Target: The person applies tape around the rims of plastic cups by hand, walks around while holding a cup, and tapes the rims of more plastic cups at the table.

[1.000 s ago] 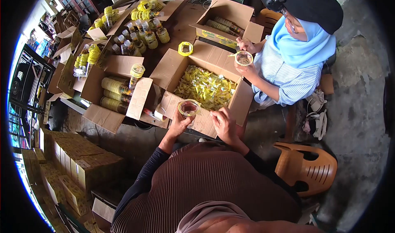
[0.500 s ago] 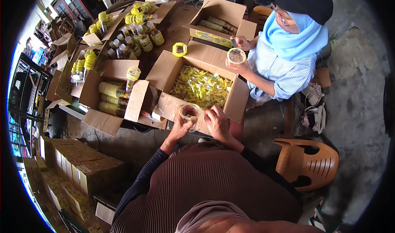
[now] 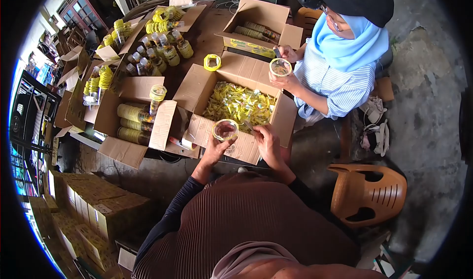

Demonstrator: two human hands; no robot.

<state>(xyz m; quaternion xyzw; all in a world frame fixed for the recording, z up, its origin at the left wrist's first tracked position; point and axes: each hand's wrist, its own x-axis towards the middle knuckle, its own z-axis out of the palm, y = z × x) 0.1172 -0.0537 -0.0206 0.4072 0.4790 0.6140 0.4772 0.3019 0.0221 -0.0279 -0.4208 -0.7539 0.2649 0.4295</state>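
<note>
Closed around a clear plastic cup (image 3: 225,130) with a yellowish rim is my left hand (image 3: 215,148); the cup's open mouth faces up. To its right, my right hand (image 3: 267,144) pinches a small dark object (image 3: 249,126), too small to name, a little away from the cup's rim. Both hands are at the near side of an open cardboard box (image 3: 197,100). Many small yellow pieces (image 3: 240,103) fill this box. A yellow ring (image 3: 212,62) lies by its back left flap.
A co-worker (image 3: 340,67) at the right holds another cup (image 3: 280,67). Cardboard boxes with stacked cups stand left (image 3: 109,112) and behind (image 3: 241,25). Cups with yellow bands (image 3: 171,55) stand on the table. An orange chair (image 3: 368,195) is at lower right.
My right hand has drawn back slightly from the cup after being close to it, and the small dark object now shows in its fingers. The whole view has shifted slightly.
</note>
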